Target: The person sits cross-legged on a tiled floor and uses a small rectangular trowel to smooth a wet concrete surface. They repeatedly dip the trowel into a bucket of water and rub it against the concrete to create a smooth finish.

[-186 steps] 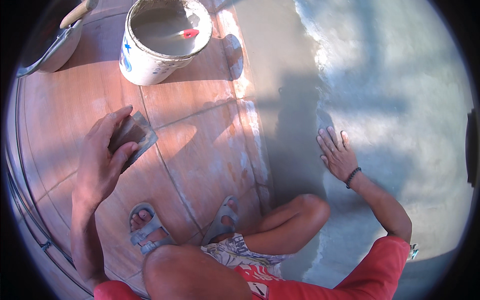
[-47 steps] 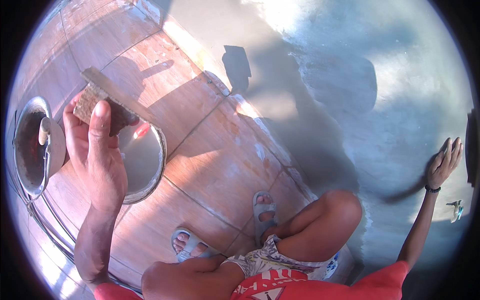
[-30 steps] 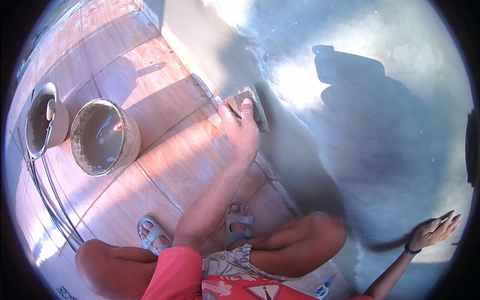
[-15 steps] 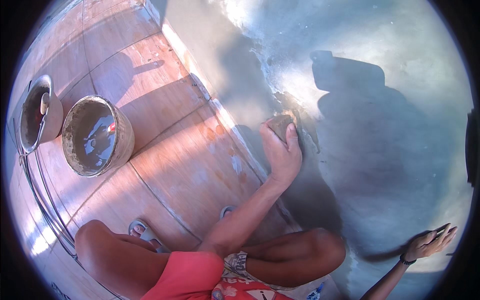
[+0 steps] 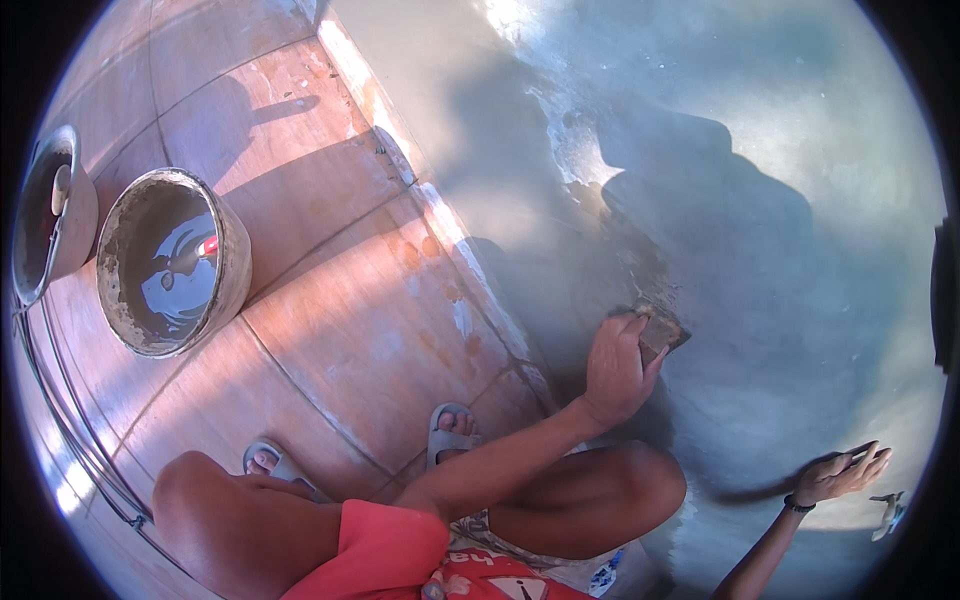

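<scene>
My left hand (image 5: 617, 372) grips a small brown block (image 5: 660, 335), worn and sponge-like, with the thumb along one side. It presses the block to the grey plastered wall (image 5: 780, 330). Around the block the plaster shows a darker, rough, damp-looking patch (image 5: 640, 265). My right hand (image 5: 840, 475), a dark bead bracelet at its wrist, is off to the right by the wall with its fingers stretched out and nothing in it. Whether its palm rests on the wall I cannot tell.
A crusted bucket (image 5: 240, 260) of greyish water, with a small red-and-white thing (image 5: 207, 246) at its inner side, stands on the tiled floor (image 5: 330, 330). Left of it is another bucket (image 5: 78, 235). Cables (image 5: 75, 420) run along the left. A tap (image 5: 887, 515) is near my right hand.
My left hand has moved down and to the right along the wall with the block. The right hand has barely shifted. The tap has come into view.
</scene>
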{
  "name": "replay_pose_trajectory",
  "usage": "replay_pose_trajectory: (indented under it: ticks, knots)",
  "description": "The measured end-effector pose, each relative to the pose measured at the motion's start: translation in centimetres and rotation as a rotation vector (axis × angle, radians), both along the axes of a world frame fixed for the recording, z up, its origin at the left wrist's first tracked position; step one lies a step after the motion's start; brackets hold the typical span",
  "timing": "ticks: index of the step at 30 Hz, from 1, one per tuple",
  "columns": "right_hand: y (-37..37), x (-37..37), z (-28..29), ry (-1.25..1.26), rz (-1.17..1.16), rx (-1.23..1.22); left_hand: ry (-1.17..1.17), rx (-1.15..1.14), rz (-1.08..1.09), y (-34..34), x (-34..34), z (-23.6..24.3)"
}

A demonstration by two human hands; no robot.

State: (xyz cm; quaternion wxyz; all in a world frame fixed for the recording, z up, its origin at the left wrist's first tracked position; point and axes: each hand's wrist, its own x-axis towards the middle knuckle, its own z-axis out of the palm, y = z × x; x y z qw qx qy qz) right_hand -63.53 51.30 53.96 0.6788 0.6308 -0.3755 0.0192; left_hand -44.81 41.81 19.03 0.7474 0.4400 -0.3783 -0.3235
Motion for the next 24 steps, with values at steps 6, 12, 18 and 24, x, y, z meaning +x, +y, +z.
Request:
replay_pose_trajectory:
  ticks: [6,12,18,24]
  knots:
    - [0.3,0.8,-0.1,0.003,-0.002,0.035,0.172,0.13,0.001,-3.9,3.1,0.8]
    - [-0.2,0.5,-0.3,-0.009,0.003,0.022,0.07,0.005,-0.005,-0.6,0.3,-0.2]
    - [-0.1,0.3,-0.4,-0.013,0.009,0.034,0.071,-0.021,-0.009,-2.7,2.7,2.7]
    - [-0.1,0.9,-0.3,0.019,-0.003,0.031,0.373,0.286,-0.056,-4.3,2.7,-2.9]
